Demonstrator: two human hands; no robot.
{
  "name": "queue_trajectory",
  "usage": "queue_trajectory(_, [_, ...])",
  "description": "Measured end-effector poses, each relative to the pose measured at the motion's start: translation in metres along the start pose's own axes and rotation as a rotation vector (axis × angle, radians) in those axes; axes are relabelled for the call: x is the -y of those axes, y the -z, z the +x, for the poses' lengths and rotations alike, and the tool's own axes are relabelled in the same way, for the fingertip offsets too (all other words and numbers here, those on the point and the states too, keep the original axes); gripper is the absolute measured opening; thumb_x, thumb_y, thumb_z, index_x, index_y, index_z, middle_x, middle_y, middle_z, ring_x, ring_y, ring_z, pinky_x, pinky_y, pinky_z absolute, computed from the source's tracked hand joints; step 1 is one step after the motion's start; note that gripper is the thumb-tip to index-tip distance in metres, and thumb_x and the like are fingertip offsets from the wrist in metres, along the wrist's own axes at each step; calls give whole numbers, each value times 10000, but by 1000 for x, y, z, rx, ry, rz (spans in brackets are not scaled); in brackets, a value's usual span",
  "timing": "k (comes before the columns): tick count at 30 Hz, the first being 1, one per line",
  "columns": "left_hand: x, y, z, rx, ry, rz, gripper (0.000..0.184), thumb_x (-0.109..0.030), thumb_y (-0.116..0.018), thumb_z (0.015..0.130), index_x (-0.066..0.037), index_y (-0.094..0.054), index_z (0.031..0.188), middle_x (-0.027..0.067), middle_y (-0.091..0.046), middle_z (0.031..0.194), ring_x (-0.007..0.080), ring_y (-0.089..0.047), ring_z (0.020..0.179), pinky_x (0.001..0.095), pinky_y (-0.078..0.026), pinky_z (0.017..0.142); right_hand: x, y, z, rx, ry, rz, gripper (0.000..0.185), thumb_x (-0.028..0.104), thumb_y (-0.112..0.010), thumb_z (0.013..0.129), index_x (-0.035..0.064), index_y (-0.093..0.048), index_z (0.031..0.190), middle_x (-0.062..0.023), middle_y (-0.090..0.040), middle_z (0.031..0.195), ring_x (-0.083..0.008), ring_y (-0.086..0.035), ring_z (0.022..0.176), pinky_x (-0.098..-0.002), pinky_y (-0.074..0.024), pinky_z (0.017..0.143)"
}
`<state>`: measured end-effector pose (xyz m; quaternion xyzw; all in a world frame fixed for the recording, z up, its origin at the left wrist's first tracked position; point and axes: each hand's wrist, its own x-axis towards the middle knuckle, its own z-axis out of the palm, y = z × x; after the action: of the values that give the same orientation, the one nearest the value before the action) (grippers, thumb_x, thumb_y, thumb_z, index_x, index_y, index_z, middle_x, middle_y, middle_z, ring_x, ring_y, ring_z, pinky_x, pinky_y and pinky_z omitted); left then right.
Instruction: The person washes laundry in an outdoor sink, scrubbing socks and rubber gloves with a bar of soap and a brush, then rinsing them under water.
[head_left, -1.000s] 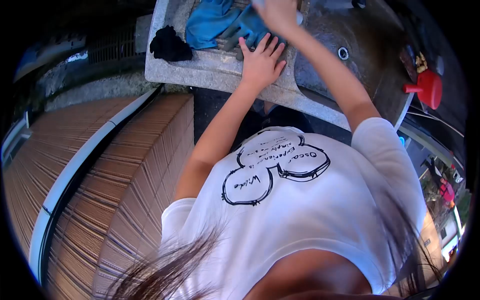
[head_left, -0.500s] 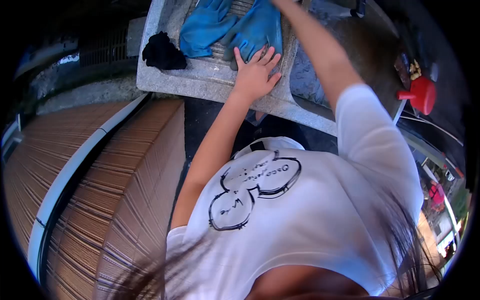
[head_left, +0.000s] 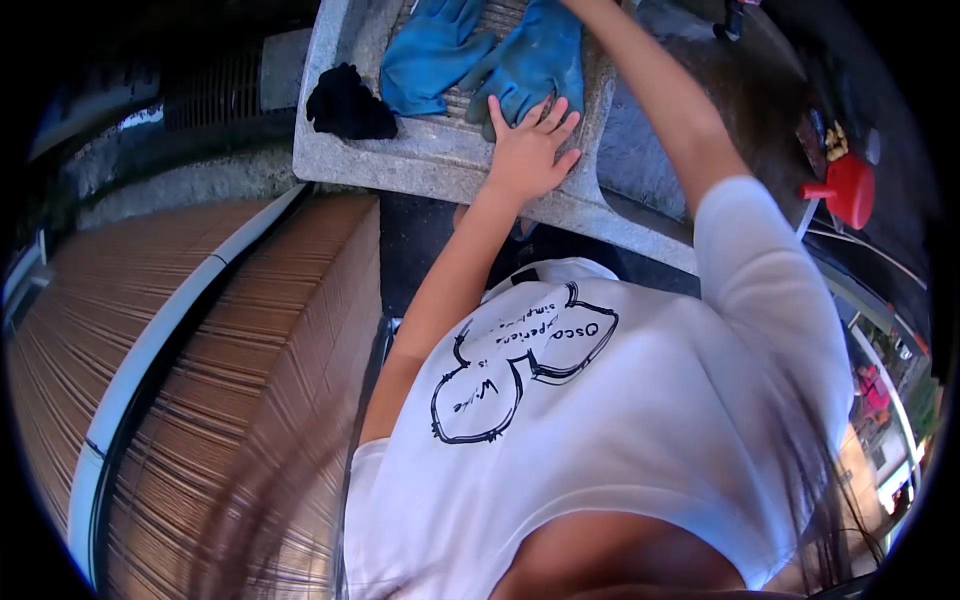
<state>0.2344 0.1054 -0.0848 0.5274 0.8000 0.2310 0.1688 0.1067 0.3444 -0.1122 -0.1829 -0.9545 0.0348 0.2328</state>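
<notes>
My left hand (head_left: 533, 155) lies with its fingers spread on the cuff end of a wet-looking blue rubber glove (head_left: 540, 65). A second blue glove (head_left: 425, 60) is beside it to the left, flat on the ribbed slab of a stone washing sink (head_left: 430, 170). Farther left, a crumpled black cloth (head_left: 350, 105) sits at the slab's corner, apart from my hand. My right forearm reaches up across the slab toward the far end of the nearer glove. The right hand itself is cut off by the top edge of the view.
To the right is the sink's basin (head_left: 640, 150). A red dipper (head_left: 845, 192) rests beyond its right side. A dark tap-like fitting (head_left: 735, 18) shows at the top right. A brown ribbed panel (head_left: 170, 330) with a pale pipe (head_left: 150, 350) stands at the left.
The whole view has shifted, so the sink and gloves appear slightly farther right. My left hand stays spread on the same glove, and the right arm still reaches past the top edge.
</notes>
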Motion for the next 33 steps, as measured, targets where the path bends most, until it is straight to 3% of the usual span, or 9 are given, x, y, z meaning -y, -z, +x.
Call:
queue_trajectory(4, [2, 3, 4, 5, 4, 7, 469, -366, -530, 851, -180, -527, 1282, 29, -435, 1394, 191, -346, 1318, 730, -7, 978, 49, 39, -94, 167, 277, 300, 529, 228, -637, 748, -52, -488, 1171, -267, -418, 1148, -420, -420, 1051, -524, -355, 860])
queue_trajectory(10, [1, 6, 5, -32, -3, -20, 454, -340, -558, 823, -192, -557, 1252, 33, -459, 1377, 195, -364, 1312, 731, -10, 970, -15, -24, 6, 165, -32, 60, 534, 274, -603, 806, -27, -457, 1223, -248, -461, 1110, -403, -462, 1016, -463, -382, 858])
queue_trajectory(16, [16, 29, 0, -74, 116, -252, 320, -220, -623, 762, -140, -649, 1071, 55, -622, 1135, 248, -520, 1116, 549, -284, 994, -94, 116, -112, -317, -74, 71, 444, 388, -638, 795, -14, -598, 978, -197, -608, 933, -394, -536, 922, -448, -425, 815])
queue_trajectory(18, [18, 42, -4, -492, 173, -75, 347, -164, -662, 747, -116, -630, 1089, 110, -613, 1081, 274, -565, 1001, 392, -429, 879, -137, 96, -188, -477, -553, -105, 519, 417, -607, 823, -3, -525, 1116, -244, -553, 1084, -427, -535, 919, -487, -413, 843])
queue_trajectory(20, [18, 59, -4, -522, 244, 105, 365, -173, -678, 740, -100, -626, 1094, 116, -616, 1045, 289, -568, 976, 383, -440, 854, -195, 57, -290, -49, -1197, -321, 556, 432, -631, 790, 12, -522, 1137, -209, -561, 1101, -388, -570, 936, -470, -457, 834])
queue_trajectory(21, [18, 63, -3, -555, 299, 278, 386, -182, -694, 733, -84, -621, 1099, 122, -618, 1009, 304, -571, 950, 374, -451, 828, -201, 73, -322, 509, -1154, -363, 555, 429, -640, 763, -18, -554, 1080, -184, -573, 1095, -336, -594, 938, -468, -477, 812])
queue_trajectory(28, [14, 45, -18, -489, 560, -153, 470, -264, -730, 752, -29, -582, 1131, 142, -646, 939, 253, -629, 786, 328, -500, 697, -131, -18, -328, 174, -2032, 495, 389, 357, -612, 805, 22, -596, 1002, -162, -582, 1087, -297, -623, 899, -521, -501, 740])
queue_trajectory(29, [14, 44, -15, -500, 646, -287, 467, -281, -733, 757, -15, -585, 1112, 136, -658, 876, 221, -631, 720, 311, -500, 651, -156, -12, -316, 436, -1950, 1418, 316, 281, -588, 867, 32, -575, 1062, -161, -576, 1111, -312, -603, 961, -547, -471, 841])
queue_trajectory(33, [47, 26, -5, -493, 793, -566, 472, -320, -736, 766, 23, -595, 1057, 93, -668, 722, 137, -629, 633, 270, -492, 573, -106, 103, -201, 113, -1409, 1549, 389, 235, -536, 918, 48, -454, 1250, -109, -581, 1118, -274, -584, 1012, -471, -483, 878])
